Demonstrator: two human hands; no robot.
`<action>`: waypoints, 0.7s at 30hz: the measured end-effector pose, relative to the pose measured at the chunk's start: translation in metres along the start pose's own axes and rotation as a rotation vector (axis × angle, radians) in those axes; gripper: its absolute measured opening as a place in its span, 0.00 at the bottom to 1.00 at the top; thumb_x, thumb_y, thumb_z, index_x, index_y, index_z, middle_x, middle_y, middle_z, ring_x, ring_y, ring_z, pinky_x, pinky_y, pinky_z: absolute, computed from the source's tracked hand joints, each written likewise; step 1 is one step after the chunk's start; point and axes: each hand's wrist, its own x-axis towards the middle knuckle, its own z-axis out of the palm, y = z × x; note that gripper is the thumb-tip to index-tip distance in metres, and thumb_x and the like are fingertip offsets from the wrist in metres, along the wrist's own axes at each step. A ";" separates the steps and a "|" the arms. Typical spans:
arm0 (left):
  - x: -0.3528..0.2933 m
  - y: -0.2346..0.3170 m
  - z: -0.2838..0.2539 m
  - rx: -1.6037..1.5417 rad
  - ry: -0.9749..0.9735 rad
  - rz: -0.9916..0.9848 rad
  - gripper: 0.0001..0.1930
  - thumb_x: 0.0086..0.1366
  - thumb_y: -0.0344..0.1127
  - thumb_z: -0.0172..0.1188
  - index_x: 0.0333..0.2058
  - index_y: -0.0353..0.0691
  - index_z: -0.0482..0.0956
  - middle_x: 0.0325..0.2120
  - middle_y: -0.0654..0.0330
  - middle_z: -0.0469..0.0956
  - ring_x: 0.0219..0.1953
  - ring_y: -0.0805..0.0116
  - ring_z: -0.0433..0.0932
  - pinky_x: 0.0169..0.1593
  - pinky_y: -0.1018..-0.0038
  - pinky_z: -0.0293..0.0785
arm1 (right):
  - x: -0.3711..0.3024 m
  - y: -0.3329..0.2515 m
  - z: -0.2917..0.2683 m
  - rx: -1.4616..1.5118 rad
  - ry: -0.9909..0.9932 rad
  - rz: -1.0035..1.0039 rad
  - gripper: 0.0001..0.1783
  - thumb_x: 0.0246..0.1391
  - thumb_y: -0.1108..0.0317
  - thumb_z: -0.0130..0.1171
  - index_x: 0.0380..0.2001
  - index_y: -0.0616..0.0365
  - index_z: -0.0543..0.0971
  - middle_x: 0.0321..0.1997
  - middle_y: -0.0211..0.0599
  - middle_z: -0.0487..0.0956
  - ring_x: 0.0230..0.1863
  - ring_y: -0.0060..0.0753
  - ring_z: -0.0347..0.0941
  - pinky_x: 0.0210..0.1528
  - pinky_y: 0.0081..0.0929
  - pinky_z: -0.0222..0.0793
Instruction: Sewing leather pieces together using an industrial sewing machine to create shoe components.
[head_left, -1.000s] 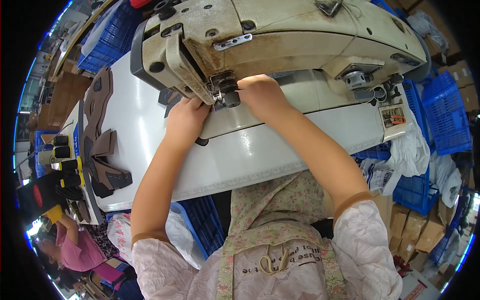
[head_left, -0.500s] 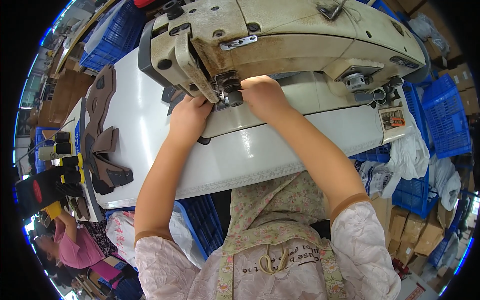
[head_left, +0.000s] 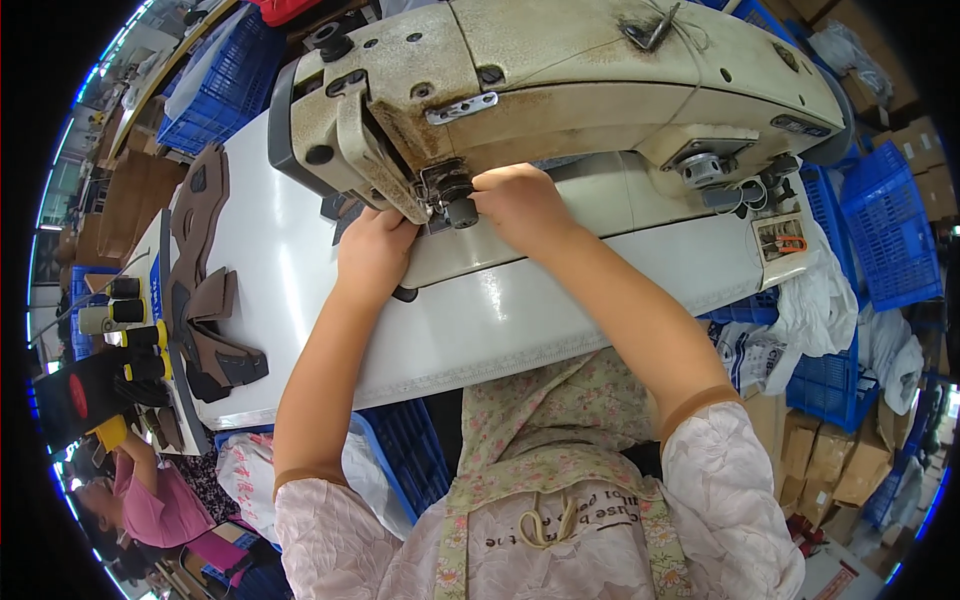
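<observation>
A cream industrial sewing machine [head_left: 560, 110] with worn, brownish patches stands across the white table. My left hand [head_left: 375, 255] is closed just left of its needle area, fingers curled down beside the presser foot. A dark grey piece of material [head_left: 348, 212] peeks out behind those fingers. On the other side, my right hand [head_left: 525, 210] is closed too, its fingertips tucked behind the round dark knob [head_left: 461, 212] near the needle. What the right fingers hold is hidden. The needle point and the seam cannot be seen.
Brown shaped pieces [head_left: 200, 270] lie stacked at the table's left. Beyond them stand thread spools [head_left: 125, 310]. A small tray [head_left: 782, 240] with an orange-handled tool is set at the right. Blue crates [head_left: 890, 225] stand around. A person in pink [head_left: 165, 500] is at lower left.
The view has shifted slightly, so the machine sits a little further left and lower. Both hands keep nearly the same place beside the needle area.
</observation>
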 end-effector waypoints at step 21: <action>0.002 0.003 -0.001 -0.002 0.017 -0.007 0.11 0.51 0.24 0.59 0.34 0.43 0.84 0.36 0.63 0.81 0.38 0.57 0.79 0.39 0.65 0.77 | 0.000 0.000 0.000 -0.016 -0.008 0.009 0.07 0.48 0.69 0.55 0.31 0.48 0.81 0.40 0.25 0.81 0.48 0.30 0.77 0.48 0.30 0.72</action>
